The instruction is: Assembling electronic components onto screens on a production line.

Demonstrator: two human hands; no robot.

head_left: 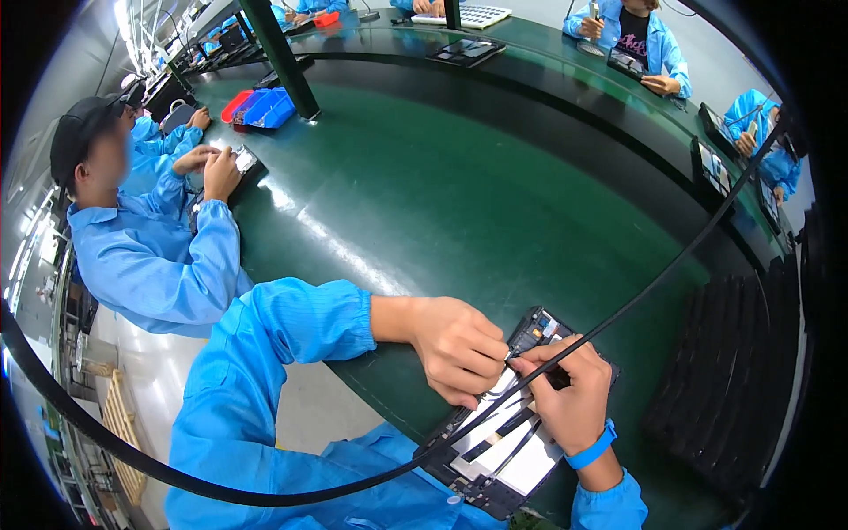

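An opened tablet (521, 464) lies at a slant on the green bench in front of me, with white battery packs, black strips and a black frame exposed. My left hand (459, 349) is closed in a pinch over its upper left part. Close beside it, my right hand (570, 393), with a blue wristband (592, 445), pinches near the same spot. The fingertips almost meet above the tablet's upper end, where circuit parts (541, 329) show. Anything between them is too small to make out. The fingers cover part of the batteries.
A black cable (654, 283) crosses the view in front of the tablet. Dark stacked trays (720, 389) stand at right. On the left, a co-worker (159, 247) handles a device; blue bins (269, 108) sit by a green post (281, 62). Beyond a dark belt (530, 106), more people work.
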